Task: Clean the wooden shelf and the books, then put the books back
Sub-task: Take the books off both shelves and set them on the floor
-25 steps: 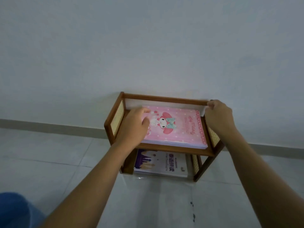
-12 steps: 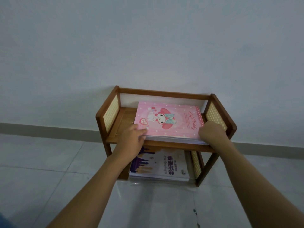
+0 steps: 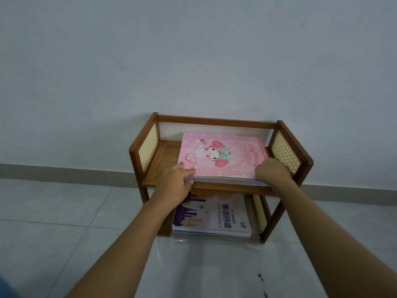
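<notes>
A small two-tier wooden shelf [image 3: 217, 121] with woven side panels stands on the floor against the wall. A pink cartoon book [image 3: 223, 155] lies flat on its upper board, on top of a thin stack. My left hand [image 3: 175, 179] grips the stack's front left corner, fingers on the pink cover. My right hand [image 3: 271, 172] grips the front right corner next to the right side panel. A white and purple book [image 3: 214, 214] lies flat on the lower tier.
The shelf stands on pale floor tiles [image 3: 64, 222] below a plain white wall [image 3: 193, 61] with a grey skirting strip [image 3: 64, 172]. Small dark specks [image 3: 261, 276] mark the floor in front of the shelf.
My right hand left the shelf's top right rail and came down to the pink book's front right corner. My left hand slid back from the cover to the front left corner.
</notes>
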`<control>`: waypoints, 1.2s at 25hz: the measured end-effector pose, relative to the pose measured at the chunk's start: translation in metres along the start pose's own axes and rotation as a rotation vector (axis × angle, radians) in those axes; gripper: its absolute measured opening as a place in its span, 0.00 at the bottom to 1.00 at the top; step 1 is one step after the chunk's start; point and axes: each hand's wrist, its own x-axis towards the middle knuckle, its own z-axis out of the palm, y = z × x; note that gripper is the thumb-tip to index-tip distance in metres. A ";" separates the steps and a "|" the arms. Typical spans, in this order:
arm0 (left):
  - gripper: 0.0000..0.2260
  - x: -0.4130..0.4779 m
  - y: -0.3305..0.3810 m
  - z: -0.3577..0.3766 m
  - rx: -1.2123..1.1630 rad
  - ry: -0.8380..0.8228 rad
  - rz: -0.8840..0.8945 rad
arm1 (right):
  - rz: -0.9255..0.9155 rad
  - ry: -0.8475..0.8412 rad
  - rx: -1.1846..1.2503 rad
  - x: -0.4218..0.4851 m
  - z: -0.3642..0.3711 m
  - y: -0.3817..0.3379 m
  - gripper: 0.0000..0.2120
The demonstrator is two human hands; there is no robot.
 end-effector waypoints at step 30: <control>0.19 -0.002 -0.002 -0.001 -0.039 0.033 -0.042 | 0.311 -0.208 0.929 -0.023 -0.046 -0.011 0.11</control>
